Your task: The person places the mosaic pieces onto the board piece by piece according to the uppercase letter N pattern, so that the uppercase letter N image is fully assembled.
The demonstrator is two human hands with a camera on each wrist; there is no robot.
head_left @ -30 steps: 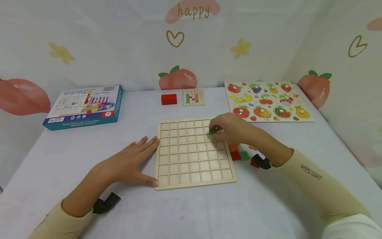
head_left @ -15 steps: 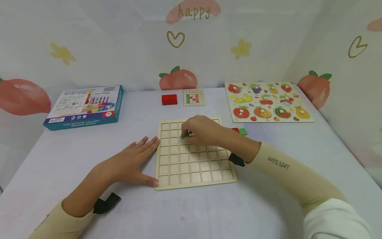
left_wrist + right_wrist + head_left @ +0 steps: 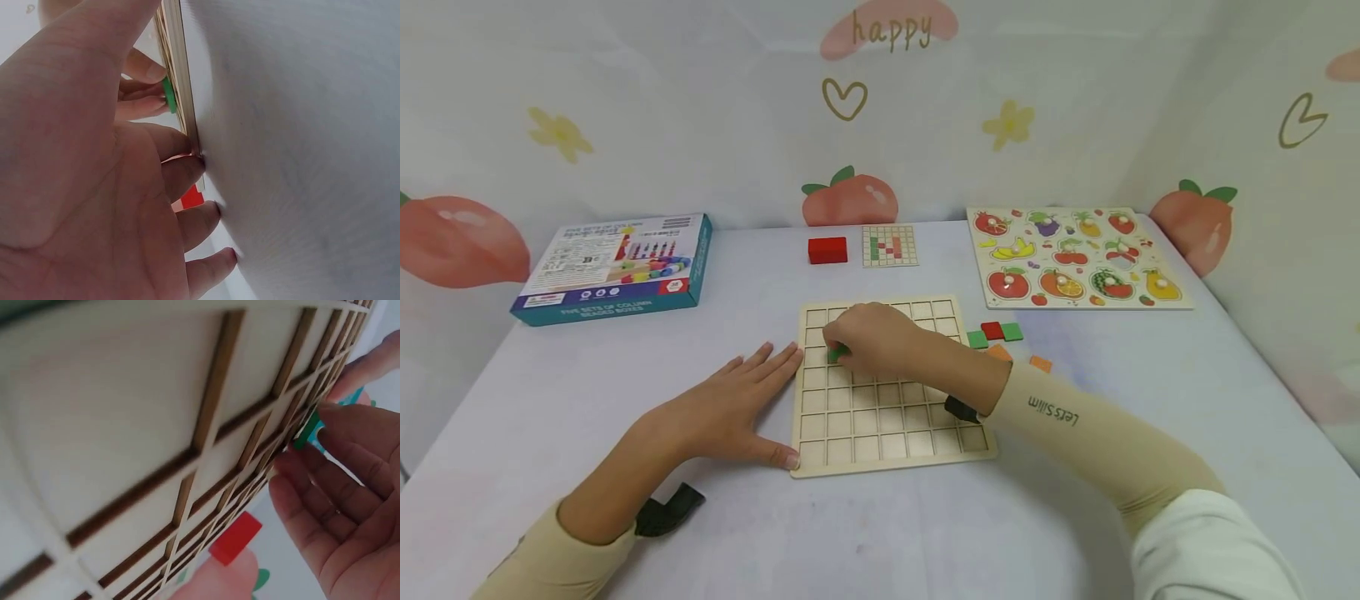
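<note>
A wooden grid board (image 3: 865, 423) lies on the table, its visible cells bare. My right hand (image 3: 874, 340) pinches a green tile (image 3: 838, 354) over the board's upper left part, near the second column. The right wrist view shows the green tile (image 3: 307, 430) between the thumb and fingers of the right hand (image 3: 350, 481), tilted against the grid. My left hand (image 3: 722, 417) lies spread at the board's left edge, thumb at the lower left corner, fingertips at the side. In the left wrist view the left hand's (image 3: 94, 181) fingertips touch the table.
Right of the board lie loose tiles: green (image 3: 1012, 332), red (image 3: 992, 331) and orange (image 3: 1041, 364). Behind it are a red block (image 3: 827, 250) and a small pattern card (image 3: 889, 247). A blue-edged box (image 3: 613, 267) stands back left, a fruit puzzle (image 3: 1078, 258) back right.
My right hand has moved left across the board with the green tile, from the right columns to near the left edge. The loose tiles have come into view. My left hand has stayed in place.
</note>
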